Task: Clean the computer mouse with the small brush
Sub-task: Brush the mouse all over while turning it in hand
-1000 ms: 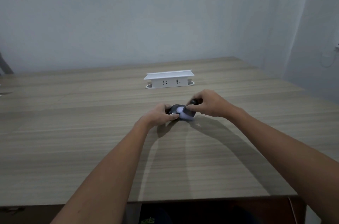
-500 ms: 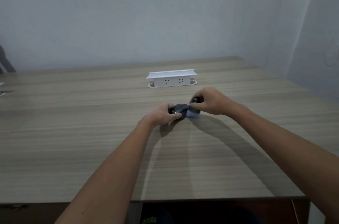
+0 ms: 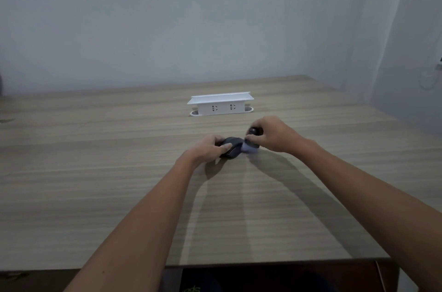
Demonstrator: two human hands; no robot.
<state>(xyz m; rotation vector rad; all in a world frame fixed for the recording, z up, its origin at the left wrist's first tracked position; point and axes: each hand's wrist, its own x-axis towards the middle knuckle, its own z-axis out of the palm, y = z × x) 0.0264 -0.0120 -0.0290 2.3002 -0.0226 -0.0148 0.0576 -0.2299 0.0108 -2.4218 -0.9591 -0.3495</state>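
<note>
At mid-table, on the wooden table (image 3: pixel 119 196): left hand (image 3: pixel 205 150) reached forward on an outstretched forearm, knuckles up, fingers curled over the near-left side of the computer mouse (image 3: pixel 231 150), thumb laid along its near edge; clamped on it and pressing it to the tabletop. Right hand (image 3: pixel 271 135) brought in from the right, wrist slightly raised, fingers bunched downward around the small brush (image 3: pixel 251 142); pinched tight on the dark handle, whose rounded top poked out just behind the knuckles. Pale bristles hung below that pinch, touching the right end of the mouse, directly across from the left hand's hold. Bristle tips blurred, so exact contact line hard to tell.

Counted: two bare forearms, two hands, one dark mouse, one brush. Beyond both grips, well apart and toward the wall: one white power strip (image 3: pixel 221 105), standing on its base, two sockets facing the hands. Shadows of both arms fell on the wood beneath and between them.
</note>
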